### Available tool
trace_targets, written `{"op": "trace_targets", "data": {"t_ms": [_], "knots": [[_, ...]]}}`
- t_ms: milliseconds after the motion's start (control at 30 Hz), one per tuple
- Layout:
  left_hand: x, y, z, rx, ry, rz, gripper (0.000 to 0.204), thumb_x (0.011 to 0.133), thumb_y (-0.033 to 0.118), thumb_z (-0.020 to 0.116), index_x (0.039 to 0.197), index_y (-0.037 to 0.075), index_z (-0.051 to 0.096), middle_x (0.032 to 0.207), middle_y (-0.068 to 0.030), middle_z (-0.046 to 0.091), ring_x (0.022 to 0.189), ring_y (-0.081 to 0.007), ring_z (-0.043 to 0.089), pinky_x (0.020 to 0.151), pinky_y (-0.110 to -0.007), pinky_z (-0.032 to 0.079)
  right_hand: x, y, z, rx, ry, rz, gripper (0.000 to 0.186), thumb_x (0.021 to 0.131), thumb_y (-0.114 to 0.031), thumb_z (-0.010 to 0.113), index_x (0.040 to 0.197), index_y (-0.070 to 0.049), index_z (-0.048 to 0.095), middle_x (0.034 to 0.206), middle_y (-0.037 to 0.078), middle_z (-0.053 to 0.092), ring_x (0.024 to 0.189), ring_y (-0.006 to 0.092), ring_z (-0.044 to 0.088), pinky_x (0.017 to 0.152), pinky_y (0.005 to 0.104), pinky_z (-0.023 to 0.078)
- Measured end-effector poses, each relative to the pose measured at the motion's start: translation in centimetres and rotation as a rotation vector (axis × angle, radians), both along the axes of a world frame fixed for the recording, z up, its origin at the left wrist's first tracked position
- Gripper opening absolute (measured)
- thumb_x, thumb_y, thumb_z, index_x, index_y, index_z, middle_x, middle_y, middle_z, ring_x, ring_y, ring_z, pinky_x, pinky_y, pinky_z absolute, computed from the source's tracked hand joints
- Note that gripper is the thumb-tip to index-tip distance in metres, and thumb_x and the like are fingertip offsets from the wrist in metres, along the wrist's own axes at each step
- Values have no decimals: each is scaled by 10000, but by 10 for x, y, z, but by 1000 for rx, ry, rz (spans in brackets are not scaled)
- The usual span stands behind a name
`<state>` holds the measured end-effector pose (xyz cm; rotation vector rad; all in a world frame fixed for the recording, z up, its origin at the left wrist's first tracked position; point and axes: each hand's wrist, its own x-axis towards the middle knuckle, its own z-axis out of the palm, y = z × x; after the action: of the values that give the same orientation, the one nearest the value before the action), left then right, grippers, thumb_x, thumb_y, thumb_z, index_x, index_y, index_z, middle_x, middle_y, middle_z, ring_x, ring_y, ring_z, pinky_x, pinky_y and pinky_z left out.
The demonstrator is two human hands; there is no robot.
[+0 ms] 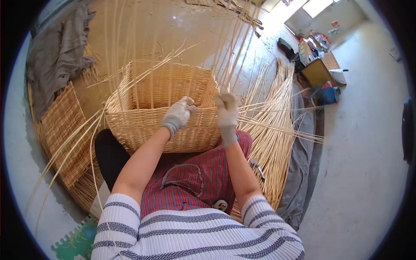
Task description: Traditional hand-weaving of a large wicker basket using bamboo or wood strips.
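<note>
A rectangular wicker basket (164, 128) of pale woven rods rests against my lap, its open top facing up. Thin upright rods rise from its walls, and loose rod ends spread from its left and right corners. My left hand (180, 113), in a whitish knitted glove, is closed over the near rim right of its middle. At the near right corner, my right hand (227, 115) is gloved too and blurred by motion. Its fingers are curled into a fist around a wicker rod, with upright rods showing just above; the exact grip is smeared.
A large bundle of long rods (273, 134) lies on grey cloth at my right. Woven panels (65, 130) and a dark cloth (60, 52) lie along the left wall. A wooden box of odds and ends (318, 69) and a blue container (331, 95) stand far right.
</note>
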<state>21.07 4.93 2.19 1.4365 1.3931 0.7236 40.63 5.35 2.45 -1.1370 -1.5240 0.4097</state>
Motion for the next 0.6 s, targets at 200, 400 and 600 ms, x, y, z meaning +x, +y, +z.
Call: {"op": "trace_targets", "data": {"t_ms": [200,400,600], "knots": [[6,-4,19,-220,-111,137,210,968,272,648,987,65,675,665,-52,614,453,-132,555,420,-337,462,-14,64,29,73,-304,61,653,892,-1,556,1493,-99,320,1395,164,538,1277,278,528,976,327,506],[2,-8,25,-278,-232,194,202,926,138,706,1091,37,650,799,-106,664,534,-149,601,486,-344,511,24,-75,11,-373,524,51,317,1003,-14,499,1310,-61,433,974,154,686,947,230,716,530,221,536],[48,-34,30,634,114,130,637,906,68,657,1479,162,396,1368,-226,511,879,-288,697,751,-374,574,104,-24,28,-496,486,-167,179,938,-78,652,1101,-30,594,988,146,705,910,245,716,589,276,536]]}}
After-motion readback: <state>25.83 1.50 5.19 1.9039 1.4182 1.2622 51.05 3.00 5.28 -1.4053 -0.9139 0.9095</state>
